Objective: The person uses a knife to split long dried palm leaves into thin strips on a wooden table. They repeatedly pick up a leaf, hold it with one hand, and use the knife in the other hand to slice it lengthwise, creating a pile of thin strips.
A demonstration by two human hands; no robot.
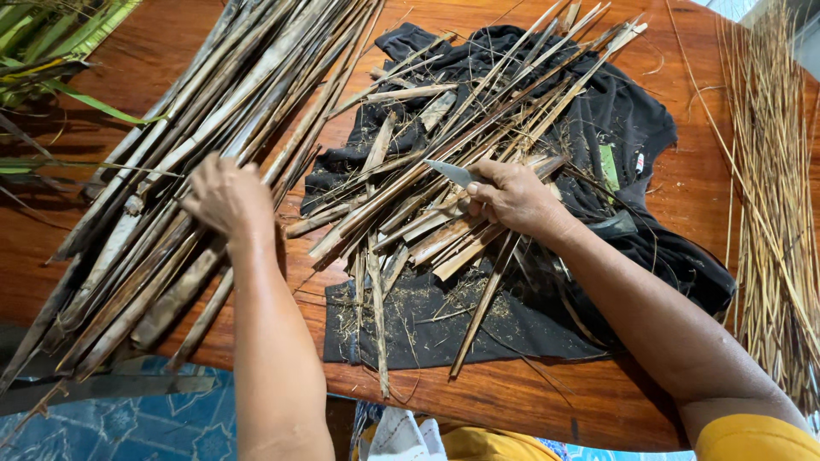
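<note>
While the left hand [226, 198] rests spread on the strips [196, 137] lying along the bench [530, 401], the right hand [512, 198] pinches a knife [453, 173] over the black cloth [632, 119].

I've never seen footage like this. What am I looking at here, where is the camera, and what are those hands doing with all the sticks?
There is no machine here: these are a person's two bare hands, filmed by one camera worn on the head and looking down, so you see the scene as the person does. The surface is a reddish wooden table. On it lies a black cloth covered with short dry plant strips. To the left is a long bundle of dry stalks, to the far right a sheaf of thin straw-coloured fibres, and in the top left corner some green leaves. The left hand rests on the long stalks. The right hand holds a small knife blade over the strips on the cloth.
</note>
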